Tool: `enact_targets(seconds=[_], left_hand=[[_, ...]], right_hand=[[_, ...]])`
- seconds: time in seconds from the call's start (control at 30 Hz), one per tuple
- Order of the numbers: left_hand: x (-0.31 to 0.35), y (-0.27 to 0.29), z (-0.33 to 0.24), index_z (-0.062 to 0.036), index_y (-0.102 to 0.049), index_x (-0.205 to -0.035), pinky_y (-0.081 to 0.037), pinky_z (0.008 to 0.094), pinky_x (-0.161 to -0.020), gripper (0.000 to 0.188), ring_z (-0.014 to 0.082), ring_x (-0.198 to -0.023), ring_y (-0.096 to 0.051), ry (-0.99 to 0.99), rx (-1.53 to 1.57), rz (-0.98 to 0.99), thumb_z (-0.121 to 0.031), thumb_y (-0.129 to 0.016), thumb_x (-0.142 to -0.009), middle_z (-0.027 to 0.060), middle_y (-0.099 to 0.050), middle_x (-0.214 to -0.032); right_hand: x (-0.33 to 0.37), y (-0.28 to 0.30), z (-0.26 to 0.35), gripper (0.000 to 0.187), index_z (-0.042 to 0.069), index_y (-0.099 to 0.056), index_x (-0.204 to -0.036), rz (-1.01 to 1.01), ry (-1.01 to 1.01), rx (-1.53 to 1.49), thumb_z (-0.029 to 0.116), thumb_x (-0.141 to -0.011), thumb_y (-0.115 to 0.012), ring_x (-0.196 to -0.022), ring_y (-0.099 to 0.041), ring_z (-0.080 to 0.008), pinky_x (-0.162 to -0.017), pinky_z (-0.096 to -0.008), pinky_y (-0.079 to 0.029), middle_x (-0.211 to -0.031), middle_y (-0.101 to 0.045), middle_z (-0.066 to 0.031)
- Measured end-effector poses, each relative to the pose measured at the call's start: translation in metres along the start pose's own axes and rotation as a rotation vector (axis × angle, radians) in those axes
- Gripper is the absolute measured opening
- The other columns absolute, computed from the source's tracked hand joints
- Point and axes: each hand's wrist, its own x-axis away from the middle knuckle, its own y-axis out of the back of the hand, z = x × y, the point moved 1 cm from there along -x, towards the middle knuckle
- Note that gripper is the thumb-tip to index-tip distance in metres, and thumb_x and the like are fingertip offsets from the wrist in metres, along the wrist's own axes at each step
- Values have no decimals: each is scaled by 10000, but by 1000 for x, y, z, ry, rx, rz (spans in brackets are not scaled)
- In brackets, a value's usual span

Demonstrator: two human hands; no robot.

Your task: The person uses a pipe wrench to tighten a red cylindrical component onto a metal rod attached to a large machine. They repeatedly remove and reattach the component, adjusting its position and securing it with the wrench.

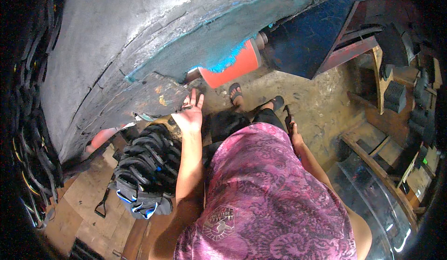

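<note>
My left hand (188,115) is palm up with fingers spread, beside the worn edge of a large grey work surface (125,41). Dark marks or scraps show on its fingers; I cannot tell which. Along that edge runs a frayed teal cloth strip (205,43) with bright blue threads. Low at my right side, my right hand (293,132) is closed around a thin dark tool (287,114) with a bent end; its kind is too small to tell. Beneath the frayed edge shows an orange-red roller (230,69).
Curved black strips are heaped (146,160) left of my forearm, with more hanging (32,120) at the far left. A dark blue panel (302,41) juts out at upper right. Wooden framing (379,178) and clear sheeting (368,208) stand at right, above a stained floor (316,106).
</note>
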Motion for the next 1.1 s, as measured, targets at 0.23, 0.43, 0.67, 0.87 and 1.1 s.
enact_targets(seconds=[0.23,0.43,0.67,0.87,1.1], left_hand=[[8,4,-3,-46,-503,-1231,-319,483,-1103,461,309,-1314,-418,-33,-216,-94,-417,-460,-962,138,-520,-1301],[54,-30,16,-61,-468,-1334,-219,458,-1137,523,266,-1422,-286,-102,-435,325,-312,-522,-879,144,-395,-1488],[98,-102,34,-64,-353,-1452,-125,488,-1160,725,220,-1454,-206,-113,-259,471,-256,-564,-785,60,-317,-1548],[109,-117,35,-102,-421,-1409,-72,493,-1150,670,164,-1423,-230,-64,-79,479,-291,-539,-777,12,-362,-1518],[112,-131,37,-121,-571,-1090,-77,582,-1125,401,204,-1373,-296,-96,-66,390,-320,-571,-742,20,-510,-1360]], right_hand=[[14,8,12,1075,-128,-629,-1043,-16,103,126,858,-803,-273,-998,-604,-355,-874,-428,-446,-998,-642,-262],[16,18,39,965,-65,-668,-907,-58,183,193,833,-819,-326,-707,-613,-265,-663,-388,-469,-717,-626,-162],[42,17,85,884,-39,-651,-830,-3,337,106,802,-830,-378,-500,-527,-221,-461,-370,-390,-594,-549,-94],[55,21,117,905,-51,-655,-870,39,443,132,807,-823,-374,-491,-538,-204,-444,-348,-394,-615,-561,-103],[63,23,156,935,-61,-672,-896,91,515,185,818,-810,-366,-612,-609,-264,-560,-397,-472,-721,-622,-171]])
